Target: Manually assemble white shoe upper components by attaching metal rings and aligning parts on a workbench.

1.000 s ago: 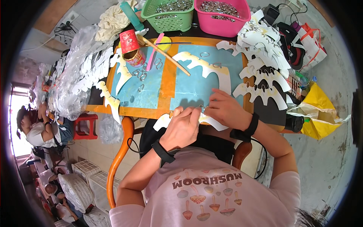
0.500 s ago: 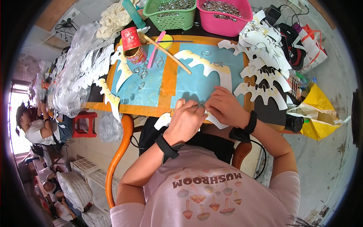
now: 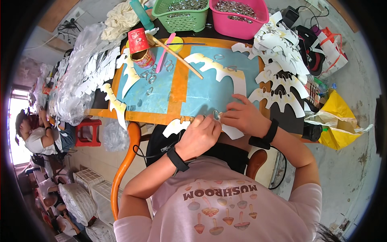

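Observation:
A white scalloped piece (image 3: 174,128) with yellowed tabs hangs over the table's near edge, its other end (image 3: 233,132) showing below my right fingers. My left hand (image 3: 200,136) is closed on the piece's middle, fingertips bent inward. A small metal ring (image 3: 216,115) stands upright between the fingertips of both hands. My right hand (image 3: 246,117) pinches at the piece beside the ring, with one finger stretched away. How the ring meets the piece is hidden by the fingers. Another scalloped piece (image 3: 219,68) lies flat on the blue mat (image 3: 201,97), loose rings (image 3: 151,78) further left.
A wooden stick (image 3: 181,60) rests across the mat beside a pink spatula (image 3: 164,53) and red cups (image 3: 138,40). Green (image 3: 181,24) and pink (image 3: 242,28) baskets of rings stand at the back. Scalloped pieces are heaped at right (image 3: 280,44) and left (image 3: 98,72).
The fingertips have parted slightly, so the ring between them now shows plainly. My right hand's fingers have opened out a little, and my left hand has shifted slightly down.

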Demonstrator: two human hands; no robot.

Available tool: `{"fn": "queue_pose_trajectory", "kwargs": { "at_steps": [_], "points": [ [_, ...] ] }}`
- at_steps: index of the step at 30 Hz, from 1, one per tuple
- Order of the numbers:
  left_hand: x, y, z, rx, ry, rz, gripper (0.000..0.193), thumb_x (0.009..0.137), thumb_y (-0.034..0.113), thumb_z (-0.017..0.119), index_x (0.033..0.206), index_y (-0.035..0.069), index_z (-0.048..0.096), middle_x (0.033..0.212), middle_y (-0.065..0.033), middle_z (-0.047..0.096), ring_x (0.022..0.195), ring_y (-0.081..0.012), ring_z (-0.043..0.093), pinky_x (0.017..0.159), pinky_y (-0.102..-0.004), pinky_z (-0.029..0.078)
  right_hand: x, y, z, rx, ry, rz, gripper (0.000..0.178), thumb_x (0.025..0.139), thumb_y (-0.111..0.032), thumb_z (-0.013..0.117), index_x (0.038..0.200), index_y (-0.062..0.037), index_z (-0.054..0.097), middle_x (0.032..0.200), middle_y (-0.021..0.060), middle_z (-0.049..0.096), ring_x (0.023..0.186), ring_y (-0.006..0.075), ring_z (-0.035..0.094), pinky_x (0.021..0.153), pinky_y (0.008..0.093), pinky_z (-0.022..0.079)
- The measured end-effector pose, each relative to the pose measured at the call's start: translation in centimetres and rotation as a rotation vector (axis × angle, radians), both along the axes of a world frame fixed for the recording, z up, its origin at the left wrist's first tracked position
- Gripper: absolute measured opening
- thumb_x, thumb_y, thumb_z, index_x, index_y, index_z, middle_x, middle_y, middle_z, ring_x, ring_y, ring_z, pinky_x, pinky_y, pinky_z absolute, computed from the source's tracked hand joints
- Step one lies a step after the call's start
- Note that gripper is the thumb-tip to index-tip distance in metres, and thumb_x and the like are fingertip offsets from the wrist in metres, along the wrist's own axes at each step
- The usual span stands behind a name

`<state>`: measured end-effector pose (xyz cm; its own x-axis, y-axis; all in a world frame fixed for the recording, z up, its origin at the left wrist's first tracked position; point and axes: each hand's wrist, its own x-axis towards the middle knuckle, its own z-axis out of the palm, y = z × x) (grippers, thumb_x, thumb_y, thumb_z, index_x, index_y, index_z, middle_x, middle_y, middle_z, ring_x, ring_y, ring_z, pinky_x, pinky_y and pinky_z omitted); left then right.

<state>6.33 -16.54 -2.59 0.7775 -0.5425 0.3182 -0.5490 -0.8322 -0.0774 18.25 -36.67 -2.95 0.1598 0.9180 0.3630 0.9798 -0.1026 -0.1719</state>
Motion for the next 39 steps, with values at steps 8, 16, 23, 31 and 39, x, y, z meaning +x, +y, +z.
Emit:
{"fn": "queue_pose_trajectory", "kwargs": {
  "at_steps": [8,16,23,31,39],
  "points": [
    [-1.6,-0.1,0.5,0.043,0.077,0.006,0.040,0.080,0.014,0.060,0.114,-0.005,0.065,0.114,-0.0151,0.065,0.118,-0.0233,0.055,0.091,-0.0369,0.039,-0.3,-1.1,1.2,-0.099,-0.041,0.032,0.034,0.073,-0.020,0.073,0.106,-0.0122,0.067,0.105,-0.0042,0.064,0.102,0.0172,0.057,0.111,0.0516,0.034],
    [-2.4,-0.3,-0.5,-0.120,0.161,0.122,0.045,0.076,0.017,0.068,0.118,0.000,0.065,0.127,-0.0127,0.058,0.126,-0.0237,0.049,0.097,-0.0470,0.032,-0.7,-1.5,1.0,-0.159,0.010,0.019,0.046,0.073,-0.026,0.077,0.116,-0.0160,0.066,0.118,-0.0043,0.063,0.110,0.0191,0.055,0.112,0.0591,0.030],
    [-2.4,-0.7,0.2,-0.367,0.195,0.247,0.047,0.071,0.010,0.069,0.117,0.001,0.065,0.128,-0.0115,0.055,0.131,-0.0282,0.044,0.100,-0.0496,0.029,-0.9,-1.1,1.2,-0.145,-0.046,-0.006,0.040,0.074,-0.025,0.075,0.112,-0.0188,0.067,0.117,-0.0043,0.063,0.115,0.0199,0.053,0.113,0.0641,0.026],
    [-2.1,-0.7,-0.3,-0.303,0.193,0.163,0.045,0.071,0.011,0.068,0.114,0.000,0.065,0.125,-0.0097,0.058,0.131,-0.0252,0.047,0.101,-0.0509,0.029,-1.5,-1.3,0.7,-0.150,0.038,-0.080,0.029,0.079,-0.012,0.068,0.107,-0.0178,0.067,0.114,-0.0020,0.063,0.118,0.0214,0.053,0.116,0.0608,0.024],
    [-1.7,-0.6,-0.7,-0.286,0.182,0.124,0.043,0.072,0.011,0.067,0.113,-0.001,0.064,0.119,-0.0110,0.059,0.126,-0.0275,0.050,0.099,-0.0497,0.031,0.1,-1.4,1.2,0.273,0.566,-0.173,0.036,0.085,0.003,0.059,0.117,-0.0124,0.064,0.107,0.0024,0.066,0.116,0.0256,0.056,0.116,0.0549,0.031]
  ]
}}
